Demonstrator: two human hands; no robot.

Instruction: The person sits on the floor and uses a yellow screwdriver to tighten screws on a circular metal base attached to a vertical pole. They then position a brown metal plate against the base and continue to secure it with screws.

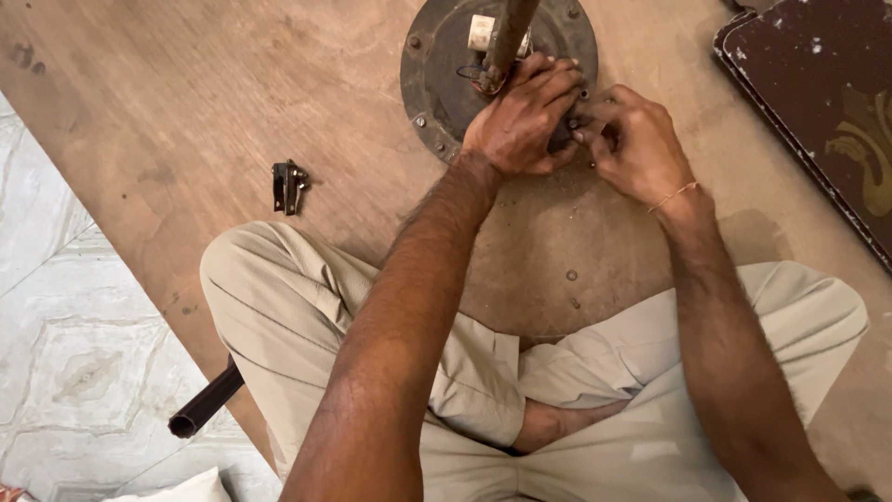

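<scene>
**Both hands closed in, knuckle to knuckle**

The person sits cross-legged, both bare forearms stretched forward and angling in toward each other. The left hand (520, 116) lies palm-down with its fingers curled over and pressing downward, knuckles raised. The right hand (632, 139) sits just beside it — fingers bent inward, fingertips pinched together and touching the left hand's fingers. A thin cord circles the right wrist. A bare foot shows between the folded legs — toes hidden.

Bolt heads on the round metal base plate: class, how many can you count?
4 show on the base plate: upper left rim, lower left rim, lower rim, upper right rim. The left hand and right hand may hide more.
</scene>
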